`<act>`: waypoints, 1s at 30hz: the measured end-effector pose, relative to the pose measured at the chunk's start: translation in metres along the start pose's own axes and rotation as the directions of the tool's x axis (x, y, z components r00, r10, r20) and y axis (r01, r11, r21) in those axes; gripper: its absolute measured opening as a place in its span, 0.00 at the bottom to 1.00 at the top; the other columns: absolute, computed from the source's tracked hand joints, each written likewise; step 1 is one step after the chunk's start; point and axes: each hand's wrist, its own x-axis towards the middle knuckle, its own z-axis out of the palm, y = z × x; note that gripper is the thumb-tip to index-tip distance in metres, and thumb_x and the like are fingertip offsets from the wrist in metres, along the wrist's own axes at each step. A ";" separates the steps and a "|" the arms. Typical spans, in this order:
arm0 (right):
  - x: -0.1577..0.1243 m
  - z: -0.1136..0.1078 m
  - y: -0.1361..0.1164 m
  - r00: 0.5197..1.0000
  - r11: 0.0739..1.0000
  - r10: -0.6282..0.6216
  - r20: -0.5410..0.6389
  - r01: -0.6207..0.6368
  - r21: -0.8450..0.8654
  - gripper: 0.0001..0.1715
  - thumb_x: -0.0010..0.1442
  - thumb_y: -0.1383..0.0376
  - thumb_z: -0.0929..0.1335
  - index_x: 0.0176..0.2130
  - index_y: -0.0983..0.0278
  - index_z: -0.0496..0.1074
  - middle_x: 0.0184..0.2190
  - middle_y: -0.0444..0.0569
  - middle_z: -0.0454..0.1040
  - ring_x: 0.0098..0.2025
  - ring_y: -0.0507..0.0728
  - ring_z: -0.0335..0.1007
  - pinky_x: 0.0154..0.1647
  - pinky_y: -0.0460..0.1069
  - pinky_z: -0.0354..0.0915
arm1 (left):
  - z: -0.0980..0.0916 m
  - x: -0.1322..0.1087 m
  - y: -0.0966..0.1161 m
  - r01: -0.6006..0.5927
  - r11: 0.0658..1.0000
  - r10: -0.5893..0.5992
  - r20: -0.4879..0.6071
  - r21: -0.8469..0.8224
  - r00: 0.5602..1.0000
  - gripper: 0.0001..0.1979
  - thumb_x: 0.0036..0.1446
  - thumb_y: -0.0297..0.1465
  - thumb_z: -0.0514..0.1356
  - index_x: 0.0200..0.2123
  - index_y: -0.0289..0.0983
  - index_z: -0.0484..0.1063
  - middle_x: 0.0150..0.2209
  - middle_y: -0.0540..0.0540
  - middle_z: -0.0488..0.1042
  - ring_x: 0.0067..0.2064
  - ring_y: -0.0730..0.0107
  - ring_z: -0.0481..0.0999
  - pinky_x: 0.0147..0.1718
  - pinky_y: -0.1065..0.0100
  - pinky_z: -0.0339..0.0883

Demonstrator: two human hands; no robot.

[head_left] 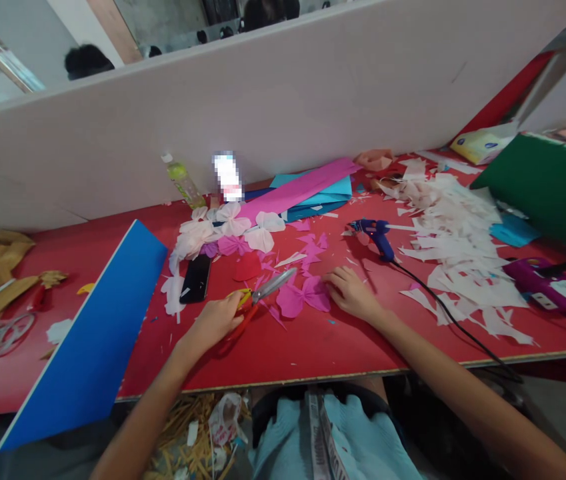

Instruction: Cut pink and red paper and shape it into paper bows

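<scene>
My left hand (pixel 217 319) is closed round the red and yellow handles of a pair of scissors (pixel 263 293), whose blades point right and up over the red table (pixel 313 347). My right hand (pixel 350 292) lies with fingers bent on the table, its fingertips touching a pink paper flower (pixel 303 298). White and pink paper flowers (pixel 233 230) lie behind, beside a black phone (pixel 196 278).
A blue glue gun (pixel 375 235) with a black cord lies right of my hand. White paper scraps (pixel 453 227) cover the right side. A blue sheet (pixel 93 333) overhangs the front left edge. Pink and cyan paper (pixel 307 190), a bottle (pixel 183 179) and a green board (pixel 547 183) stand by the white partition.
</scene>
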 end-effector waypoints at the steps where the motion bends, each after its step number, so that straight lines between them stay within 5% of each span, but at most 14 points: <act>1: 0.000 -0.001 -0.001 1.000 1.000 -0.005 -0.002 0.005 -0.001 0.11 0.59 0.71 0.60 0.39 0.65 0.69 0.36 0.55 0.69 0.37 0.60 0.61 0.39 0.54 0.60 | 0.000 0.000 0.001 -0.003 0.999 0.002 0.021 0.044 1.000 0.19 0.56 0.28 0.55 0.52 0.35 0.61 0.46 0.37 0.73 0.47 0.57 0.74 0.42 0.65 0.65; 9: 0.000 -0.006 -0.008 0.995 0.997 -0.074 0.060 0.073 0.016 0.09 0.59 0.69 0.61 0.40 0.65 0.69 0.38 0.54 0.70 0.40 0.59 0.61 0.41 0.54 0.59 | 0.009 0.002 -0.005 -0.169 0.985 0.170 0.055 -0.036 0.984 0.21 0.56 0.26 0.55 0.53 0.38 0.62 0.52 0.40 0.71 0.53 0.60 0.70 0.50 0.63 0.63; 30: 0.000 -0.009 -0.014 0.985 0.993 -0.114 0.130 0.116 -0.012 0.12 0.60 0.62 0.64 0.43 0.64 0.70 0.41 0.55 0.70 0.42 0.60 0.62 0.44 0.55 0.59 | 0.012 0.011 -0.002 -0.151 0.988 0.149 0.088 0.022 0.985 0.20 0.55 0.25 0.54 0.51 0.38 0.65 0.50 0.40 0.72 0.51 0.59 0.71 0.50 0.62 0.62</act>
